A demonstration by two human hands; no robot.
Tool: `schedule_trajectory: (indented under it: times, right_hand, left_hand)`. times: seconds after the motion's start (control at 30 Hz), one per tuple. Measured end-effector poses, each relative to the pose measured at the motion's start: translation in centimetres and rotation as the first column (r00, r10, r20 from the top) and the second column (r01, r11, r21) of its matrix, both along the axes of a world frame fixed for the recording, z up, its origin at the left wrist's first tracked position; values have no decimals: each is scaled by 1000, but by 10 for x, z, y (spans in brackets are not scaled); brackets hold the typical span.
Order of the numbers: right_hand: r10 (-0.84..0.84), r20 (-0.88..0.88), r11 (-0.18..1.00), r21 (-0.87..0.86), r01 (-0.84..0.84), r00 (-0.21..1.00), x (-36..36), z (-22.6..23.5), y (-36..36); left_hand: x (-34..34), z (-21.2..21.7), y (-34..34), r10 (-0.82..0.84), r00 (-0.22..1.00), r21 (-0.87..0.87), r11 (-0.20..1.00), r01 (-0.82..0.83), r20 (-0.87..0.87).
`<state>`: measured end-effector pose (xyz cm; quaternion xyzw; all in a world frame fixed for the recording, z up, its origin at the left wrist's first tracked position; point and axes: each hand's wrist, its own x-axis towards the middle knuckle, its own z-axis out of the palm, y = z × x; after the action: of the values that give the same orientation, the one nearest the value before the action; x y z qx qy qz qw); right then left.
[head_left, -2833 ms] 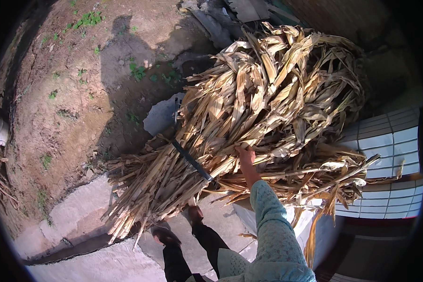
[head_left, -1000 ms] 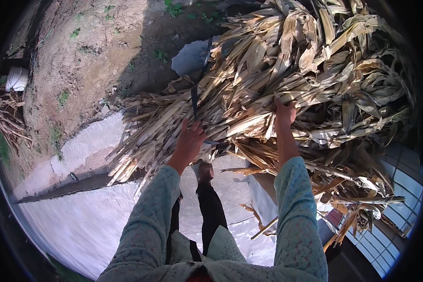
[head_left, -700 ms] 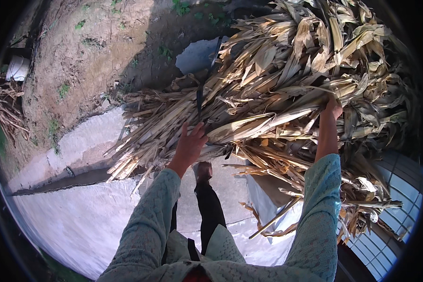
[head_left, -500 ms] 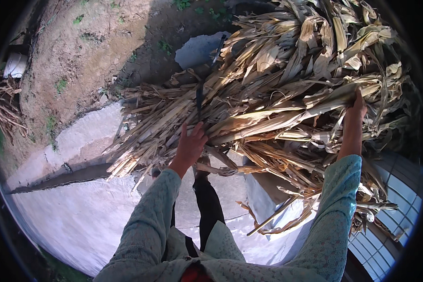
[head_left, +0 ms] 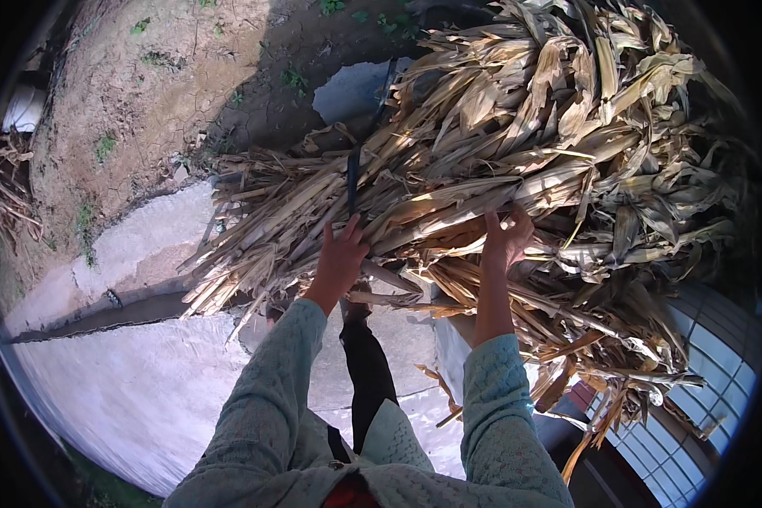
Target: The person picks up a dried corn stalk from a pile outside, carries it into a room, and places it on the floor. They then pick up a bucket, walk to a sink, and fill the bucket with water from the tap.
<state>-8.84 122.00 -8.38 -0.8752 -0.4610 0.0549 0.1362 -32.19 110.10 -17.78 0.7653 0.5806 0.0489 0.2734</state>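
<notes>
A large heap of dry corn stalks [head_left: 449, 182] with withered leaves lies in front of me, cut ends to the left and leafy tops to the right. My left hand [head_left: 340, 261] rests on the near side of the stalks, fingers spread, beside a dark strap-like band [head_left: 353, 179] that crosses the bundle. My right hand [head_left: 508, 240] is at the bundle's near edge, thumb and fingers apart, touching the stalks. I cannot see it gripping any. Below it, looser stalks [head_left: 559, 317] hang toward the lower right.
Pale concrete [head_left: 135, 398] spreads at the left, with a broken edge and gap before the bare soil [head_left: 178, 110]. More dry stalks [head_left: 7, 190] and a white container [head_left: 25, 108] are at the far left. White tiles [head_left: 711, 364] show at the lower right.
My right hand has come away from the leafy end and moved left, nearer my left hand. The long leaves it held have settled onto the heap. My left hand has barely moved.
</notes>
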Motion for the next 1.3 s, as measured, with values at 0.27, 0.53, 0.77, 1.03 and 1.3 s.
schedule_trajectory:
  times: [0.27, 0.53, 0.77, 1.03, 1.3]
  right_hand:
    - [-186, -190, 940, -320, 118, 964, -34, -33, 12]
    - [-136, -926, 774, 122, 621, 352, 62, -32, 92]
    - [83, -903, 726, 344, 595, 421, 106, 22, 146]
    - [461, -152, 826, 435, -359, 874, 241, 174, 208]
    - [462, -832, 762, 549, 344, 306, 159, 211, 169]
  left_hand:
    - [-3, -2, -8, 26, 999, 57, 998, -29, 40]
    - [7, 5, -7, 77, 986, 80, 993, -89, 145]
    - [-3, 0, -12, 41, 999, 36, 998, -42, 37]
    - [-11, -20, -22, 54, 997, -20, 998, -56, -58]
    - [-46, 12, -45, 160, 957, -10, 987, -163, 241]
